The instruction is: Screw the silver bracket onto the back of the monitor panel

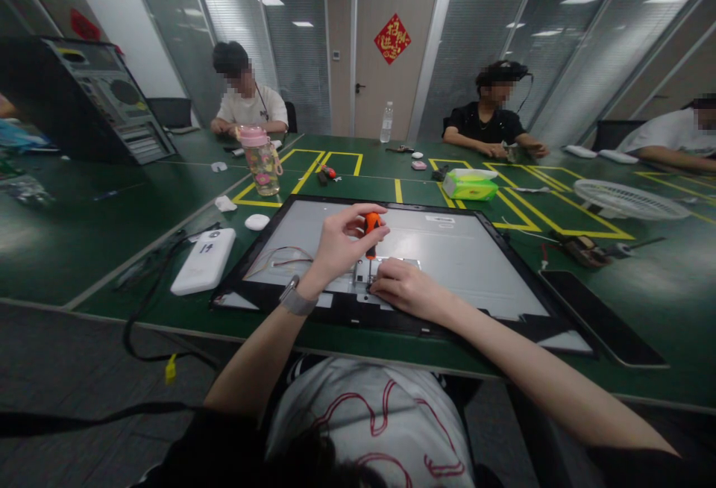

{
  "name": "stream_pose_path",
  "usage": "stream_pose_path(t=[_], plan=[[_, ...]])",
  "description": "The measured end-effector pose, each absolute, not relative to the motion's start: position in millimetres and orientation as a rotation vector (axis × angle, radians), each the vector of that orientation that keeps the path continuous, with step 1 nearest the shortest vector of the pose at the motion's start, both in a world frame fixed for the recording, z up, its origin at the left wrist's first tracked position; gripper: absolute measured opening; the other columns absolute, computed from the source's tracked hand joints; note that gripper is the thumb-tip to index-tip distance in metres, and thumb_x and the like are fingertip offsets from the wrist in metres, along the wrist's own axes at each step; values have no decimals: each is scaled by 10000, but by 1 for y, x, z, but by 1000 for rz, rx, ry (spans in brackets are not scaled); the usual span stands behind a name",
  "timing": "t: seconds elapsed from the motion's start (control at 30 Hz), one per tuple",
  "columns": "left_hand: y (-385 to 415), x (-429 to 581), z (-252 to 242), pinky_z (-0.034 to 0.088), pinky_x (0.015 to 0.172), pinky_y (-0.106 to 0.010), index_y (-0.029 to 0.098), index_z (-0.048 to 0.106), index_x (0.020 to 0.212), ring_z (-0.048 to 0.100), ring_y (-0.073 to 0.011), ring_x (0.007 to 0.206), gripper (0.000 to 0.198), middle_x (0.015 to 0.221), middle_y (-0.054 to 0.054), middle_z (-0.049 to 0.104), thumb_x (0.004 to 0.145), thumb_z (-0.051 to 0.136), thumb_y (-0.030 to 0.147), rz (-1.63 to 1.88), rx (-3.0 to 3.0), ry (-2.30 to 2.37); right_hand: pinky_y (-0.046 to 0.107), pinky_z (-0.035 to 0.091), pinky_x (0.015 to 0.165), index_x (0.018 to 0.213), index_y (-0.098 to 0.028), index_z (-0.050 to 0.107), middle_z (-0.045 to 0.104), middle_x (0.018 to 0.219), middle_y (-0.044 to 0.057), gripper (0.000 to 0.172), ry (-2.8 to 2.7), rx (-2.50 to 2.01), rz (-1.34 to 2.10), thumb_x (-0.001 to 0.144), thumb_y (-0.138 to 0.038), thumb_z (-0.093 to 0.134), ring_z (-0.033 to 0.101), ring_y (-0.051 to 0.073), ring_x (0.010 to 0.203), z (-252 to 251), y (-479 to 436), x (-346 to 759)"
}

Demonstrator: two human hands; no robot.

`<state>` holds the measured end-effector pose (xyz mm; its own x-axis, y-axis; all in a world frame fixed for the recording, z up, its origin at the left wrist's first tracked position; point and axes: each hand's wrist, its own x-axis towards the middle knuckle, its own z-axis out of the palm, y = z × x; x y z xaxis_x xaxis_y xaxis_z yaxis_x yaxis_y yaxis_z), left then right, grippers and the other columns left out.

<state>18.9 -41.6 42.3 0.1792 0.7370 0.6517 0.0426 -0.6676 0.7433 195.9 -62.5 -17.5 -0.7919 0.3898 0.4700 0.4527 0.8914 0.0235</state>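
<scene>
My left hand [342, 238], with a watch [290, 292] on its wrist, is closed around the orange and black handle of a screwdriver [371, 228]. The screwdriver stands upright, its shaft pointing down at the near edge of a flat display panel [475, 249] with a black frame. My right hand [400, 284] rests low on the panel beside the shaft's tip, fingers pinched together. Whatever those fingers pinch is hidden. Behind the shaft, a small metal-framed board [361, 271] sits on the panel. Thin wires [283, 255] lie on the panel's left part.
Left of the panel lie a white power bank [204, 260], a black cable [148, 309] and a white oval object [256, 221]. A pink-lidded bottle [262, 163] and a green tissue pack [470, 184] stand beyond. At right is a black slab [601, 316]. Several people sit across the table.
</scene>
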Motion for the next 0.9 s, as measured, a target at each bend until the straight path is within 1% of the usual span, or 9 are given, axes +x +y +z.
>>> stream_pose_path(t=[0.17, 0.3, 0.33, 0.43, 0.53, 0.67, 0.8, 0.9], plan=[[-42, 19, 42, 543, 520, -169, 170, 708, 987, 659, -103, 637, 263, 911, -52, 730, 754, 740, 290, 1577, 1907, 788, 287, 399, 644, 835, -168, 668, 594, 770, 59, 230, -2575, -644, -167, 979, -209, 494, 523, 177, 709, -16, -64, 195], [-42, 20, 41, 523, 490, -160, 172, 711, 985, 647, -100, 626, 270, 900, -51, 727, 755, 744, 308, 1627, 1932, 840, 273, 397, 644, 853, -181, 591, 592, 795, 40, 57, -2522, -778, 14, 910, -180, 598, 528, 181, 737, -13, -65, 193], [-42, 20, 41, 523, 489, -159, 172, 712, 983, 647, -100, 628, 269, 899, -51, 727, 756, 744, 312, 1633, 1935, 845, 268, 393, 637, 848, -185, 565, 586, 792, 31, 80, -2500, -824, 71, 878, -168, 637, 523, 179, 730, -12, -66, 192], [-43, 19, 41, 524, 493, -157, 172, 715, 978, 650, -100, 632, 266, 901, -53, 727, 757, 746, 315, 1639, 1939, 844, 252, 370, 612, 809, -199, 498, 561, 772, 4, 225, -2447, -926, 196, 797, -127, 711, 500, 165, 692, -9, -66, 191], [-43, 18, 40, 530, 503, -159, 179, 719, 996, 655, -100, 640, 277, 906, -51, 728, 754, 753, 309, 1605, 1960, 790, 245, 351, 605, 776, -209, 462, 543, 761, -8, 273, -2428, -962, 258, 777, -111, 717, 487, 159, 677, -7, -66, 190], [-44, 17, 39, 544, 541, -171, 186, 720, 1008, 670, -110, 674, 274, 892, -46, 724, 760, 755, 298, 1551, 1986, 711, 245, 349, 605, 756, -212, 447, 533, 761, -13, 282, -2400, -983, 319, 772, -118, 712, 483, 155, 676, -9, -65, 189], [-44, 17, 41, 569, 626, -213, 179, 691, 1047, 681, -123, 714, 240, 881, -42, 706, 821, 693, 259, 1409, 1926, 588, 257, 381, 637, 767, -208, 470, 550, 802, 1, 245, -2390, -960, 389, 780, -130, 702, 509, 168, 731, -8, -64, 191], [-44, 16, 46, 561, 721, -256, 171, 694, 978, 660, -133, 786, 156, 894, -47, 671, 846, 659, 247, 1382, 1898, 451, 272, 406, 655, 800, -202, 511, 565, 822, 10, 192, -2334, -941, 467, 806, -198, 703, 517, 171, 741, 0, -62, 204]])
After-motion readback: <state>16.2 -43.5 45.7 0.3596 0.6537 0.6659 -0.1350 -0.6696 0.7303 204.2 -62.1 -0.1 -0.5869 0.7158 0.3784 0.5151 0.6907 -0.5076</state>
